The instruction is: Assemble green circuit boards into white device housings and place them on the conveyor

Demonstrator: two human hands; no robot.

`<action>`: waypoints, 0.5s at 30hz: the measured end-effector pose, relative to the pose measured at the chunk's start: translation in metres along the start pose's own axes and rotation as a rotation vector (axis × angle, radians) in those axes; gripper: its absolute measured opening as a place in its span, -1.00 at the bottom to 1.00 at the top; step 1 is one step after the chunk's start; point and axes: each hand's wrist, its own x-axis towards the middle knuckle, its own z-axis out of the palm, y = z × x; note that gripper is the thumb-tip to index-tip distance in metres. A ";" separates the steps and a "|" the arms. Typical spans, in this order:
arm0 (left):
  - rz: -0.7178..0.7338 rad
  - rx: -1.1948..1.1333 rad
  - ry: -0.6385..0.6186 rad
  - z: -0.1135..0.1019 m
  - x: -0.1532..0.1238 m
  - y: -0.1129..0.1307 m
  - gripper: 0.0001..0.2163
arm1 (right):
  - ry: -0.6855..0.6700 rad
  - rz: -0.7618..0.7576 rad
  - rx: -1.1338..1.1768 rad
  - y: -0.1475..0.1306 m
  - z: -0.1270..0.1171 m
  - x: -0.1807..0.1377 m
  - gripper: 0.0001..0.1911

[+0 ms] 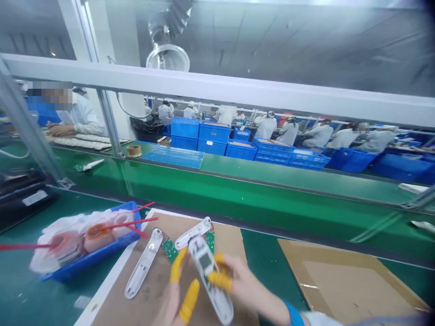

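Note:
My right hand (234,274), with yellow finger cots, grips a long white plastic device housing (217,299) by its side. A grey rectangular screen (205,261) sits in the housing's upper half, with a bit of green board showing below it. My left hand (176,287), also in yellow finger cots, is beside the housing with thumb and forefinger spread apart. Its forefinger points at the housing's upper end; whether it touches is unclear. Behind lies another white shell (193,233) with a green circuit board (210,241). A further white shell (144,262) lies left, wired to a green circuit board (169,250).
Brown cardboard (117,302) covers the work surface. At left stands a blue tray (98,251) with several pots and red sticks. Another cardboard sheet (350,285) lies right. A green ledge (272,206) and metal rail (217,90) run across; people and blue crates (212,132) are beyond.

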 end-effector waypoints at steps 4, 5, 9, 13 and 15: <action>0.171 0.630 0.064 -0.009 0.058 0.016 -0.40 | 0.215 0.292 -0.026 0.040 -0.070 0.086 -0.75; 0.204 0.722 0.051 -0.009 0.072 0.021 -0.43 | 0.265 0.364 -0.044 0.052 -0.086 0.106 -0.76; 0.193 0.795 0.056 -0.002 0.117 0.035 -0.55 | 0.351 0.546 -0.084 0.093 -0.130 0.161 -0.74; 0.161 0.683 0.027 0.009 0.136 0.041 -0.74 | 0.389 0.631 -0.097 0.120 -0.144 0.176 -0.73; 0.150 0.574 0.006 0.013 0.137 0.043 -0.80 | 0.437 0.637 -0.120 0.127 -0.146 0.173 -0.71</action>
